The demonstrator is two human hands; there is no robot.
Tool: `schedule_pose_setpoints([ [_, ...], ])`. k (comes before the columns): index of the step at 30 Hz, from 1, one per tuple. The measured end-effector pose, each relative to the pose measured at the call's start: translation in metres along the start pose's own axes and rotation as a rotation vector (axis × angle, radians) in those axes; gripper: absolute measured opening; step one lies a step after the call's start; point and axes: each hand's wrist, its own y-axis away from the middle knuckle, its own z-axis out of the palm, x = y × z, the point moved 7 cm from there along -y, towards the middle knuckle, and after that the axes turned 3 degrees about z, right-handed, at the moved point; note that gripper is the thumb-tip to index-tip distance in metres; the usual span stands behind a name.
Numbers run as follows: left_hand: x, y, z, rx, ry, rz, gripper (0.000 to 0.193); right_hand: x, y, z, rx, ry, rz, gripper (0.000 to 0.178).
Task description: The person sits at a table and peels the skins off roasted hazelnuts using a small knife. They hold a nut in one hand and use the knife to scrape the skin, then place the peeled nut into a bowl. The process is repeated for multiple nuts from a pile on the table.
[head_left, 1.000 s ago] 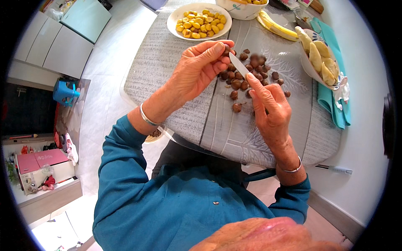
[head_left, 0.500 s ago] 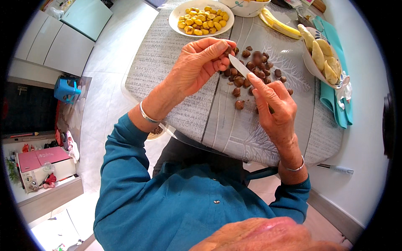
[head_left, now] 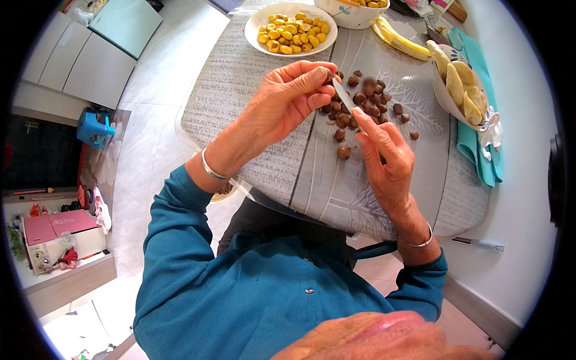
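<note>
My left hand [head_left: 294,90] pinches a brown chestnut [head_left: 329,76] between thumb and fingers above the table. My right hand [head_left: 387,153] is closed round a knife, its index finger stretched along the back of the pale blade [head_left: 344,95]. The blade's tip meets or nearly meets the held chestnut; the handle is mostly hidden in my palm. Beneath and beyond the knife, several unpeeled chestnuts [head_left: 342,120] lie loose on the patterned grey tablecloth [head_left: 252,120]. Past my left hand stands a white plate [head_left: 255,43] of peeled yellow chestnuts [head_left: 291,33].
A second bowl [head_left: 354,16] with yellow pieces stands at the far edge. A banana peel [head_left: 399,41] lies right of it. On the right, a bowl [head_left: 445,93] holds pale dumpling-shaped pieces [head_left: 465,84] beside a folded turquoise cloth [head_left: 477,153] and crumpled tissue [head_left: 493,129].
My right hand has shifted slightly left, and the knife blade now points more steeply upward. My left hand keeps the chestnut and has dipped slightly.
</note>
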Motion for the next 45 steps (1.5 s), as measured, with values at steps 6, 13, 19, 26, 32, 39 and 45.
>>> schedule_pose_setpoints([
  [6, 0.005, 0.002, 0.005, -0.057, -0.099, 0.058, 0.025, -0.004, 0.000, 0.000, -0.013, 0.093, -0.033, 0.045],
  [13, 0.012, 0.006, 0.009, -0.050, -0.289, 0.170, 0.025, -0.005, -0.001, 0.002, -0.051, -0.096, 0.027, 0.048],
  [19, 0.016, 0.008, 0.014, -0.088, -0.424, 0.224, 0.023, -0.007, 0.006, 0.000, 0.022, 0.181, -0.106, 0.049],
  [26, 0.001, 0.011, 0.023, -0.191, -0.586, 0.173, 0.024, -0.007, -0.001, -0.013, 0.093, 0.199, -0.106, 0.047],
  [32, -0.005, 0.001, 0.011, -0.153, -0.213, 0.012, 0.030, 0.026, 0.007, -0.008, -0.051, -0.565, 0.538, 0.040],
  [39, -0.001, 0.001, 0.006, -0.091, -0.117, 0.043, 0.031, 0.015, 0.002, -0.009, -0.027, -0.313, 0.338, 0.035],
  [45, 0.004, 0.001, 0.005, -0.087, -0.141, 0.092, 0.028, -0.005, -0.001, -0.006, -0.025, 0.073, 0.023, 0.039],
])
